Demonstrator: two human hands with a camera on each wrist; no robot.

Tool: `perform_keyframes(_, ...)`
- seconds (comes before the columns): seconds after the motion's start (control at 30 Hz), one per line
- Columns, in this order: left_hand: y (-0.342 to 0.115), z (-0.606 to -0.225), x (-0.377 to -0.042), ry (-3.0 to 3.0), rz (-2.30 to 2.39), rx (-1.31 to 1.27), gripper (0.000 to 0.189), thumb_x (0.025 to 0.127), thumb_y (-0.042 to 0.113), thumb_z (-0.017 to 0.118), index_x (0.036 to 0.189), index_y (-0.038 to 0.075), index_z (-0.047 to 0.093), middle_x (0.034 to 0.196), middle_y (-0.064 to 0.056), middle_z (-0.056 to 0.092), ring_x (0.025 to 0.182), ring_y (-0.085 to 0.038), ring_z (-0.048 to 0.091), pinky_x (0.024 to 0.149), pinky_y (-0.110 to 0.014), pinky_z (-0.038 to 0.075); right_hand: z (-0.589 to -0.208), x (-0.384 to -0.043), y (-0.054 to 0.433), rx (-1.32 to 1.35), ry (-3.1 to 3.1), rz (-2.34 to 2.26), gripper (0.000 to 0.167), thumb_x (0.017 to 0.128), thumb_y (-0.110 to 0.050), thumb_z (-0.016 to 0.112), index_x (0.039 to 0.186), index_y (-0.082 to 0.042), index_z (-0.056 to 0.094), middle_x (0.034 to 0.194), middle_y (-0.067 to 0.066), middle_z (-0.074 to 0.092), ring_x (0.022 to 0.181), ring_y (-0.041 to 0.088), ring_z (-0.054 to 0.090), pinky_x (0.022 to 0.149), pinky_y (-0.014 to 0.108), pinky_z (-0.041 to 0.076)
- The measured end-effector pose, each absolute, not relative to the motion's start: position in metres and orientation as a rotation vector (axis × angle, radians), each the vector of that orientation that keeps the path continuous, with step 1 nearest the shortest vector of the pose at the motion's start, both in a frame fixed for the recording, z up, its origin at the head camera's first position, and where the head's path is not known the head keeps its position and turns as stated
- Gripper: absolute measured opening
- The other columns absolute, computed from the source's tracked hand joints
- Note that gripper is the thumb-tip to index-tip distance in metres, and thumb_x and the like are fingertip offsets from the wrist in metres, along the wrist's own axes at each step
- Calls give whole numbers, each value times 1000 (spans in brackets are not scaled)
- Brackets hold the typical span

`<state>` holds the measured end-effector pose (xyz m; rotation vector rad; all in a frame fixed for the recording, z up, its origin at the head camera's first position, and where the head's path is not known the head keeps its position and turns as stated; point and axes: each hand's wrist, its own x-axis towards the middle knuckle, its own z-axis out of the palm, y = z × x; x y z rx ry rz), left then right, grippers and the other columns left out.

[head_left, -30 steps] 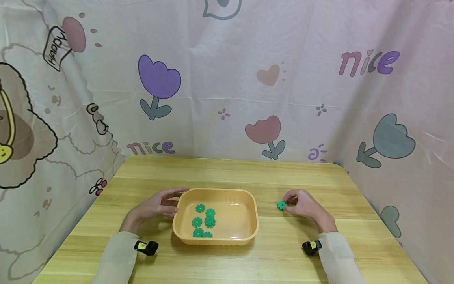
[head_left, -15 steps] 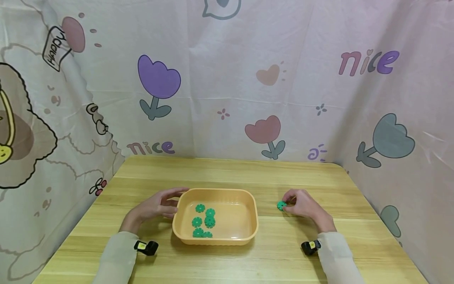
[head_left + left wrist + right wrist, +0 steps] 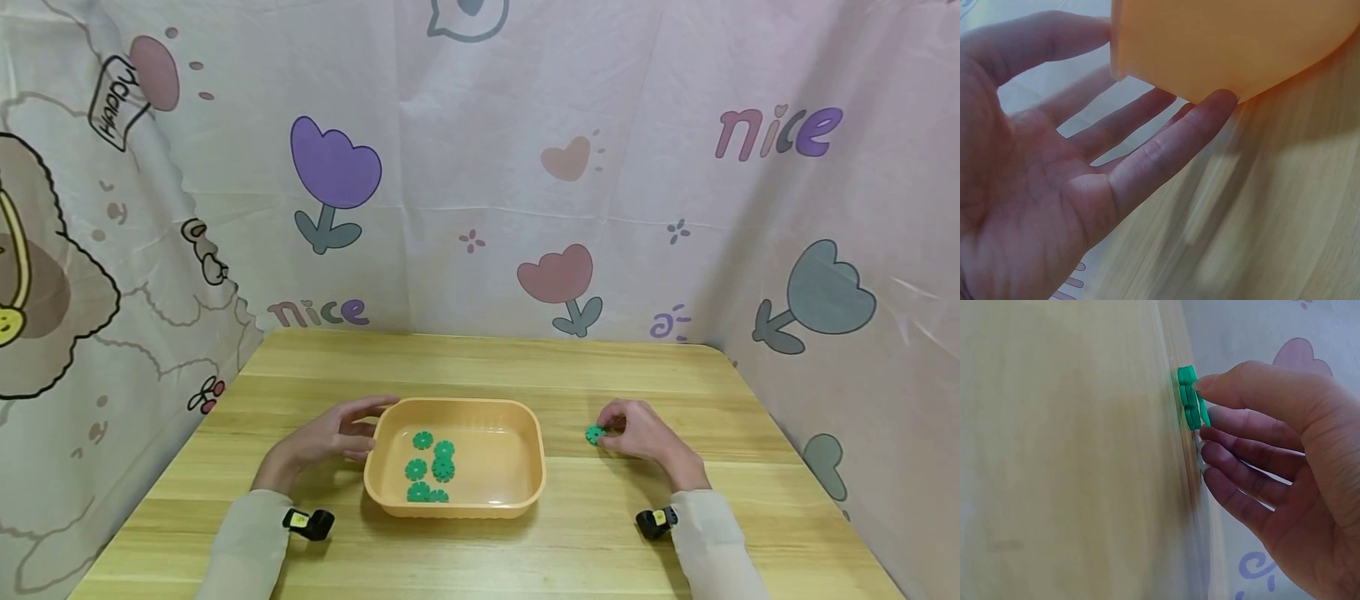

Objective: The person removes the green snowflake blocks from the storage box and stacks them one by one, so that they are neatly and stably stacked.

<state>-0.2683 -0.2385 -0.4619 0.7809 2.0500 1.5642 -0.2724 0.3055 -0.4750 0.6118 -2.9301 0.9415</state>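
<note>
Your left hand (image 3: 337, 433) is spread wide, its fingers lightly bent and reaching along the left end of the yellow tray (image 3: 495, 454). In the left wrist view one fingertip meets the rim and another touches the outer wall lower down, with the palm apart from the tray.

Your right hand (image 3: 637, 429) is narrow at the tips: thumb and fingers pinch the green pieces (image 3: 1189, 403), toothed discs seen edge-on in the right wrist view, where layers show side by side and one leans away from the others. They are to the right of the tray, well apart from it, low over the table (image 3: 622, 517); you cannot tell from these views whether they touch the wood.

Inside the tray, more green discs lie in its left half. A single disc (image 3: 423, 440) is at the far side, another disc (image 3: 416, 470) sits nearer, an overlapping cluster (image 3: 443, 468) lies to their right, and a near pair (image 3: 418, 492) rests by the near wall.

You wear pale sleeves (image 3: 243, 542) and a black device at each wrist, the left device (image 3: 309, 524) and the right device (image 3: 656, 523). Beyond the table's far edge hangs a printed cloth (image 3: 465, 167), with a purple tulip (image 3: 337, 171) on the left.
</note>
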Motion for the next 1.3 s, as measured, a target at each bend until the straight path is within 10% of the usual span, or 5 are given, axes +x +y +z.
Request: perform_keyframes(1.3, -239, -464, -269, 2040, 1565, 792, 73, 96, 7, 65, 160, 2, 29, 156, -38, 35, 131, -54, 55, 91, -44, 63, -474, -272, 305, 629, -2910, 881, 18, 79, -16, 87, 91, -10, 76, 93, 0, 72, 82, 11, 63, 77, 23, 56)
